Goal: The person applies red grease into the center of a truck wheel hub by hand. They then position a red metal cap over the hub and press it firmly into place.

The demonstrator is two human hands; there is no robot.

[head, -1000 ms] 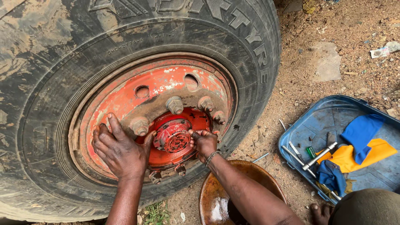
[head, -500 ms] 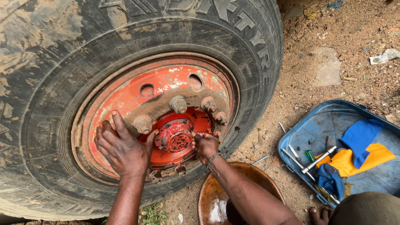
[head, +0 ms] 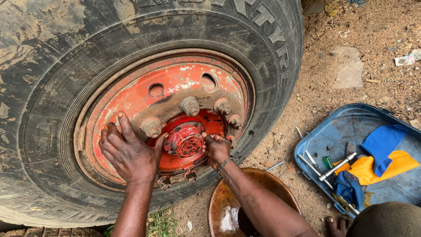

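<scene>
Large muddy black truck tyre [head: 52,87] upright on dirt, axle pointing toward camera. Red ribbed round metal hub cap [head: 186,139] at centre of worn orange-red steel rim [head: 175,83], greasy, paint chipped. Left hand [head: 129,153] spread flat on rim, gripping nothing. Right hand [head: 218,148] curled narrow on cap's right edge. Seven rusty lug nuts [head: 190,105] counted around the cap. Nearby one rusty brown bowl [head: 228,197], one blue plastic tray [head: 337,131].

1. One large tyre [head: 144,52] on one red wheel rim [head: 175,85].
2. Seven lug nuts [head: 190,105] show, perhaps more behind the hands.
3. Two hands [head: 131,153].
4. One brown bowl [head: 228,197].
5. One blue tray [head: 333,131].
6. Three cloths [head: 381,142], two blue and one yellow.
</scene>
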